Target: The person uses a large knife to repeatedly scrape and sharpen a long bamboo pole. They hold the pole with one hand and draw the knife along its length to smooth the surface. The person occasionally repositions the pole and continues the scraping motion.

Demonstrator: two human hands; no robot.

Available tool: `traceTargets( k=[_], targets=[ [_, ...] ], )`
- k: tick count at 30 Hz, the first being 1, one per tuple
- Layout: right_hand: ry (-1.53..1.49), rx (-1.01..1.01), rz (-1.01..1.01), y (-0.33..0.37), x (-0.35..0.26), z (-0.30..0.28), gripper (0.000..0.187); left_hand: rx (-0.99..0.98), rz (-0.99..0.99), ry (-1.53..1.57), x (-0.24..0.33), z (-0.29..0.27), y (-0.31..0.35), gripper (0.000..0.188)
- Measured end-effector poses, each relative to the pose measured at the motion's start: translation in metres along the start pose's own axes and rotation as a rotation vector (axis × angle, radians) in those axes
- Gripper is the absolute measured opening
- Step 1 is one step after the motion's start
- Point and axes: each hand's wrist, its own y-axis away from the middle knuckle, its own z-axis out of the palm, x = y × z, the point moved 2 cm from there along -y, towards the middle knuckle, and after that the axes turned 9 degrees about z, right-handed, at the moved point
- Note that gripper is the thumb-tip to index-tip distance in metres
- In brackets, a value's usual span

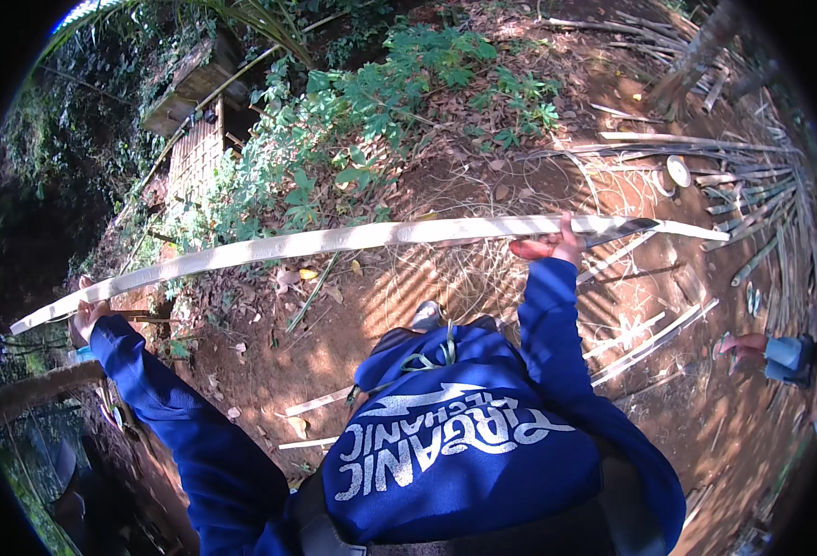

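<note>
A long pale bamboo strip (334, 239) stretches across in front of me, bowed by the lens, from far left to right. My left hand (91, 315) is closed around the strip near its left end. My right hand (561, 246) is closed at the strip's right part, with a finger over its upper edge. In that same hand is a knife (623, 232), its dark blade pointing right along the strip. A reddish part, which looks like its handle, sticks out to the left of the hand.
Split bamboo pieces (654, 347) lie on the brown ground to the right. A bamboo pile (779, 213) spreads at the far right, near another person's leg (751, 343). Thin shavings (418, 287) litter the ground ahead. Green plants (362, 111) grow beyond. A log (43, 389) stands left.
</note>
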Motion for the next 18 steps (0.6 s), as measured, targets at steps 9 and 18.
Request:
traceTargets(
  k=[9,18],
  targets=[
    [0.114,-0.123,-0.444,0.052,0.017,0.032,0.018,-0.696,0.79,-0.44,-0.052,0.168,0.225,0.029],
    [0.401,-0.088,-0.613,0.094,0.052,0.045,0.019,-2.34,-0.43,-0.688,-0.192,0.144,0.626,0.036]
  ],
)
